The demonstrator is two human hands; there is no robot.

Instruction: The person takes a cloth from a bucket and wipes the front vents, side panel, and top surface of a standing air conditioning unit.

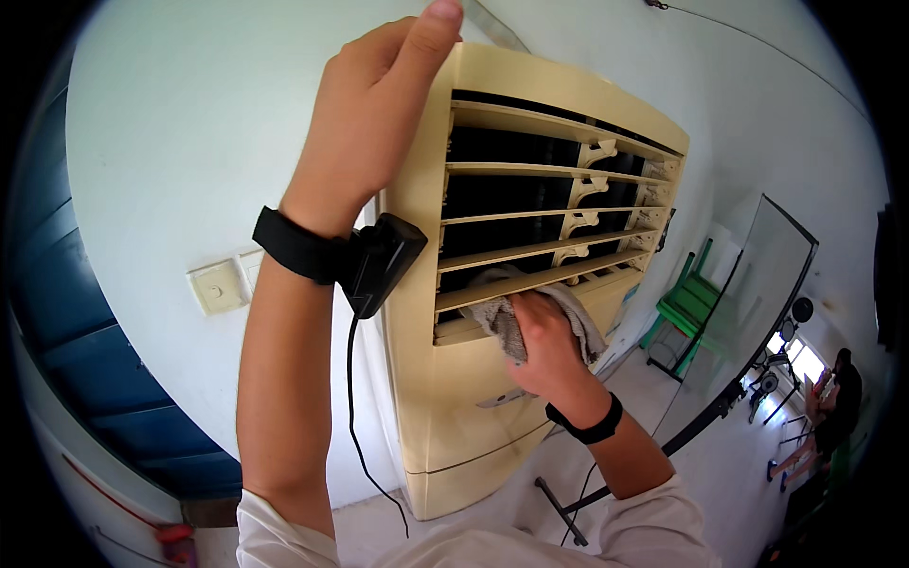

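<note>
A cream floor-standing air conditioner (419, 397) stands before me against the wall, its upper vent crossed by several horizontal louvers (547, 211). My right hand (550, 348) grips a grey-brown cloth (501, 323) at the lowest louver; part of the cloth lies behind that slat, inside the vent. My left hand (387, 92) is raised at the unit's upper left edge, thumb pointing up; its fingertips are hidden, so what they touch cannot be told. Black bands circle both wrists, and the left one carries a small black device (387, 266) with a cable.
Wall switches (216, 287) sit left of the unit, near a dark blue door (106, 355). At right are a glass panel (767, 263) on a black wheeled-looking stand (568, 511) and green stools (685, 305). Another person (838, 405) is at the far right.
</note>
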